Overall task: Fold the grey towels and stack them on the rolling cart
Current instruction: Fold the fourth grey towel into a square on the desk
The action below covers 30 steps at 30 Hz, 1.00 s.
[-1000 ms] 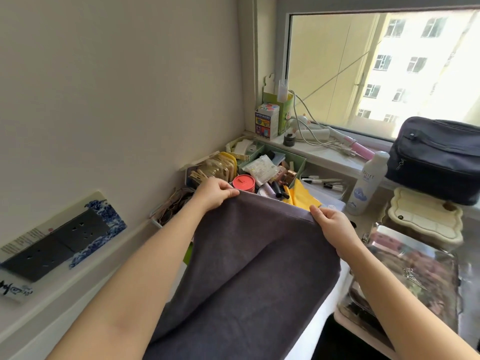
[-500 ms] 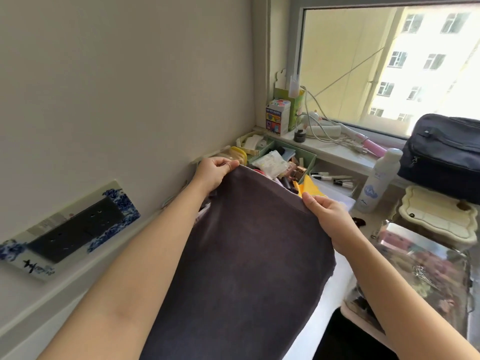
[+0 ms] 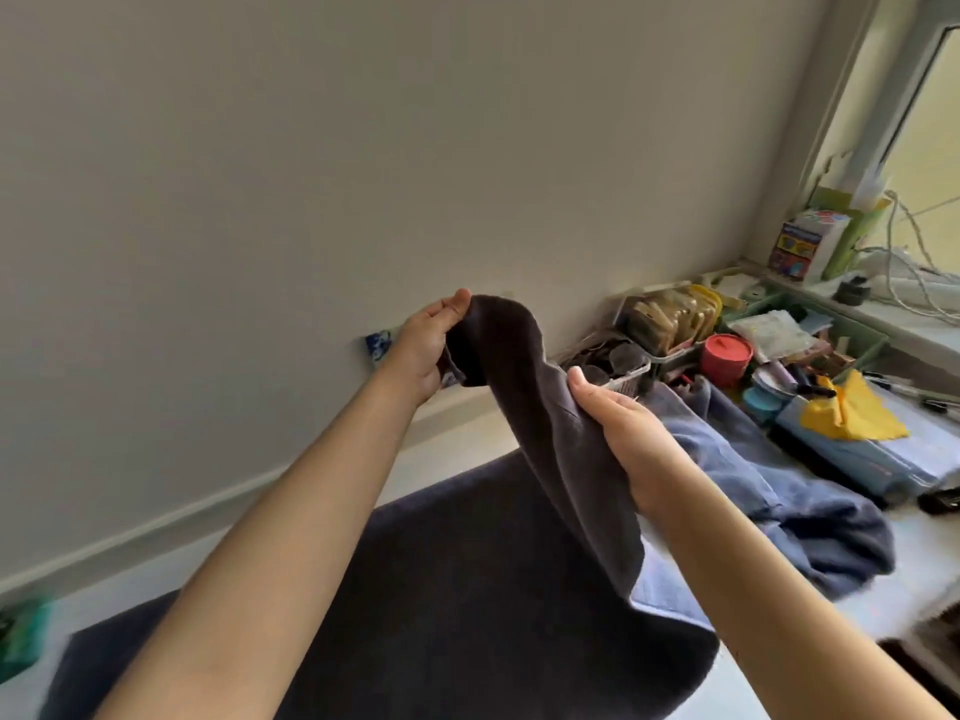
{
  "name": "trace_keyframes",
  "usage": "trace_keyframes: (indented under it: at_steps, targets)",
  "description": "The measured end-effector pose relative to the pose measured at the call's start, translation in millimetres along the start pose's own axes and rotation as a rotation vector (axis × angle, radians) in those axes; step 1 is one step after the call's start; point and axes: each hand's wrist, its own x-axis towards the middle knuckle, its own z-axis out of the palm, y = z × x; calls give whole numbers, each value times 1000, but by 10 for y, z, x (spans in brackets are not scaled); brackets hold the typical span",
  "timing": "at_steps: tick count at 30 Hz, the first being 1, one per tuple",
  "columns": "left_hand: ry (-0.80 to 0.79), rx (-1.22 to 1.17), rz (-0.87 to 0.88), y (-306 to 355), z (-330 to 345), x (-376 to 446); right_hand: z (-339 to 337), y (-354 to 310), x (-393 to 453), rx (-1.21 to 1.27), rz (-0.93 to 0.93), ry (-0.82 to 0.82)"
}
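Note:
A dark grey towel (image 3: 550, 439) hangs in the air between both hands, bunched into a narrow drape. My left hand (image 3: 428, 340) pinches its top end up near the wall. Lower and to the right, my right hand (image 3: 623, 439) grips the towel's side edge. The towel's lower part spreads wide over the surface below (image 3: 467, 615). A bluish-grey towel (image 3: 779, 491) lies crumpled on the white surface to the right. No rolling cart is in view.
Small clutter crowds the far right: a clear organiser (image 3: 670, 317), a red tub (image 3: 726, 356), a yellow cloth (image 3: 852, 410), boxes (image 3: 810, 244) and cables on the window sill. A plain wall fills the left and top.
The view has swung left and down. The towel, held wide by its top corners before, is now bunched, with my left hand high and my right hand lower on its edge.

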Motion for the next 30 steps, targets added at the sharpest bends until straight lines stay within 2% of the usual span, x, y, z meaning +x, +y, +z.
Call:
trace_keyframes:
  at_steps: [4, 5, 10, 15, 18, 23, 27, 30]
  targets:
    - [59, -78, 5, 142, -913, -591, 919, 284, -301, -74, 10, -78]
    - [95, -74, 5, 161, -1336, -800, 1303, 424, -413, -96, 24, -105]
    - [218, -146, -69, 33, -2607, -1443, 2439, 997, -753, -120, 89, -149]
    - [370, -222, -279, -404, -3542, -1927, 3286, 1581, -970, -140, 270, -215]
    - [440, -282, -383, -690, -3850, -2198, 3520, 1905, -998, -161, 372, -230]
    - [508, -388, -398, -888, -4300, -2523, 3861, 2260, -1036, -266, 408, -209]
    - [453, -455, -341, -758, -4388, -2515, 4062, 2152, -1082, -295, 258, -171]
    - [355, -494, -231, -582, -4463, -2446, 4238, 2051, -1182, -224, 109, -209]
